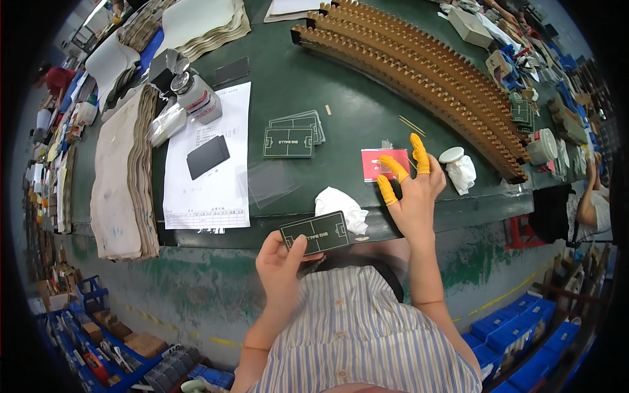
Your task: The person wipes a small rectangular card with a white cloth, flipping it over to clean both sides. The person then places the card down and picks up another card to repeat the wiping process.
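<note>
Head view: left hand (282, 262), lower center, pinches dark card (316, 234) near the desk (347, 173) edge. Right hand (416, 196), right of center, fingers spread over red card (371, 169); contact unclear. White cloth (337, 206) lies behind dark card. Wooden racks (406, 71) bound upper right; desk surface extends between racks and card stack (288, 143).

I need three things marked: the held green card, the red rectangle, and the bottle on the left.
Held green card (316, 234): head view, middle of its printed face.
Red rectangle (371, 169): head view, its left part.
Bottle (202, 100): head view, its body.
</note>
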A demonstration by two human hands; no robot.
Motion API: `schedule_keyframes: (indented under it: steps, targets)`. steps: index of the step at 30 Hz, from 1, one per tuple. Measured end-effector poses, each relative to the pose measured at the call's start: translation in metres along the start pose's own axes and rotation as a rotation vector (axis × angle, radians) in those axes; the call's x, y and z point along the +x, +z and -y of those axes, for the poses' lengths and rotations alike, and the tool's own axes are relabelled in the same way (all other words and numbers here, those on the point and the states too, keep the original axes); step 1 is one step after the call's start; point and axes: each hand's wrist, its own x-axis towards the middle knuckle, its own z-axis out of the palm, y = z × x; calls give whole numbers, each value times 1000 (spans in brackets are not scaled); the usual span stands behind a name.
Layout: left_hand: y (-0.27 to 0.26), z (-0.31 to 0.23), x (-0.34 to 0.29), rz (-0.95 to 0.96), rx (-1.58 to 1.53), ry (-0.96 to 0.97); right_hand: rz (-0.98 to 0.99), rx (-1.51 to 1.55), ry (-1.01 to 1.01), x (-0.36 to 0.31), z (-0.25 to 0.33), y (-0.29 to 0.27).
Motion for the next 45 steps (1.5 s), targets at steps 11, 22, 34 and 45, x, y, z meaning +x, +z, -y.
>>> schedule_keyframes:
  steps: [11, 22, 34, 45]
  targets:
    - [2, 1, 0, 35, 9, -2, 30, -23, -34, 1, 1, 0]
    - [-6, 23, -1, 211, 213, 488, -236, 187, 5, -23, 11, -24]
    - [-4, 31, 2, 200, 235, 603, -199, 429, -106, -62, 32, -40]
    - [-7, 27, 2, 228, 325, 661, -164, 434, -99, -63, 38, -39]
